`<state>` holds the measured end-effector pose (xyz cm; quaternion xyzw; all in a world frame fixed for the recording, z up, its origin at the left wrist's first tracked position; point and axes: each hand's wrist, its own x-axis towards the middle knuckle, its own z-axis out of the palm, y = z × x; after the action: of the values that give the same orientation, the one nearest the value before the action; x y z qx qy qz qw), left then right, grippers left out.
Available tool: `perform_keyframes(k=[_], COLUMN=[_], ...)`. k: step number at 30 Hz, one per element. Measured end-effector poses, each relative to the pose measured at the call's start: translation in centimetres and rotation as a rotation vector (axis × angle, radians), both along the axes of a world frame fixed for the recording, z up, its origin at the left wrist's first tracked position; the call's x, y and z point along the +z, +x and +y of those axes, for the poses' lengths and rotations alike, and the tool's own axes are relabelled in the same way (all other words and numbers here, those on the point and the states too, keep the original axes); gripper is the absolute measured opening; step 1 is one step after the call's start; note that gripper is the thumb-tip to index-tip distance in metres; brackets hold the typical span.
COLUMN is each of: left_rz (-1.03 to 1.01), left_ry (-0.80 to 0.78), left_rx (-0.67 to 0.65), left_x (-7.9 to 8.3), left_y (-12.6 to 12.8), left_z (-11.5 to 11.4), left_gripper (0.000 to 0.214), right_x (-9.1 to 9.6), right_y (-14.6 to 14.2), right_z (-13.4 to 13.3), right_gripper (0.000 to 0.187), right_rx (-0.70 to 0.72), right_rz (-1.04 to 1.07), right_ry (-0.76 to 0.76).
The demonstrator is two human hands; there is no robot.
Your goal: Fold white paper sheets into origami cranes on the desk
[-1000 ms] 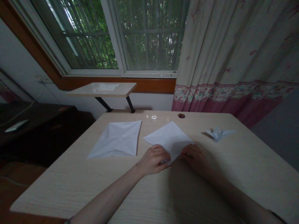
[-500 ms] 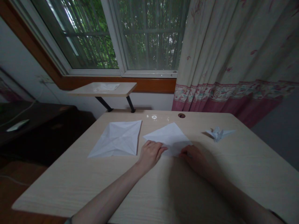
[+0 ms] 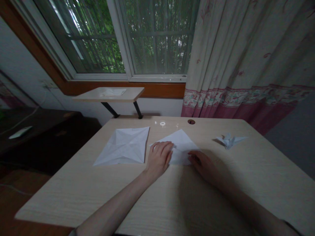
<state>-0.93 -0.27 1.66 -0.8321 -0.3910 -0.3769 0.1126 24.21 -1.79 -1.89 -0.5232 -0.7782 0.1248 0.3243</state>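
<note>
**A:** From the head camera, where is the paper being worked on?

**B:** The folded paper [image 3: 182,144] lies flat in the middle of the table [image 3: 221,193], its point aimed at the window [image 3: 147,39]. The left hand [image 3: 159,156] rests on its left part, open and palm down with the fingers spread. It presses the paper and grips nothing.

**A:** And the right hand?

**B:** The right hand [image 3: 204,165] is in shadow, with its fingertips at the paper's near right edge. I cannot tell whether they pinch that edge or only press on it.

**A:** How would the paper handle?

**B:** I'd judge it very light and thin. It would slide easily on the smooth tabletop, crease readily and tear if tugged. A flat palm pins it best, and a corner or the folded edge is the place to lift it.

**A:** What else is on the table?

**B:** A creased sheet [image 3: 124,146] lies open just left of the left hand. A paper crane [image 3: 230,141] sits well to the right, below the curtain [image 3: 246,55]. A small shelf [image 3: 109,94] stands under the window.
</note>
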Motion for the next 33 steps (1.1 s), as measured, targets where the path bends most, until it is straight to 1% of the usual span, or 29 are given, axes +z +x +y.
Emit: perform_keyframes(k=[2, 4, 7, 10, 15, 20, 25, 33], left_rz=[0.090, 0.185, 0.272, 0.304, 0.308, 0.330, 0.382, 0.406], left_ry=[0.057, 0.084, 0.080, 0.069, 0.070, 0.060, 0.092, 0.131], left_rx=[-0.084, -0.165, -0.213, -0.200, -0.161, -0.093, -0.069, -0.035], left_x=[0.0, -0.2, -0.5, -0.6, -0.5, -0.7, -0.8, -0.9], left_y=[0.0, 0.1, 0.4, 0.8, 1.0, 0.9, 0.8, 0.7], left_z=[-0.3, -0.5, -0.9, -1.1, -1.0, -0.9, -0.8, -0.6], left_gripper=[0.035, 0.032, 0.023, 0.019, 0.022, 0.032, 0.041, 0.047], right_x=[0.1, 0.1, 0.0, 0.0, 0.0, -0.6, -0.8, -0.4], right_y=[-0.1, -0.1, -0.1, 0.0, 0.2, 0.5, 0.4, 0.2], right_z=[0.0, 0.0, 0.0, 0.0, 0.2, 0.5, 0.3, -0.1], right_gripper=[0.021, 0.021, 0.020, 0.021, 0.025, 0.034, 0.036, 0.035], right_rx=[0.022, 0.039, 0.052, 0.057, 0.067, 0.060, 0.089, 0.083], right_rz=[-0.006, -0.016, -0.021, -0.040, -0.109, -0.142, -0.154, -0.345], right_ry=[0.016, 0.049, 0.078, 0.075, 0.107, 0.145, 0.136, 0.225])
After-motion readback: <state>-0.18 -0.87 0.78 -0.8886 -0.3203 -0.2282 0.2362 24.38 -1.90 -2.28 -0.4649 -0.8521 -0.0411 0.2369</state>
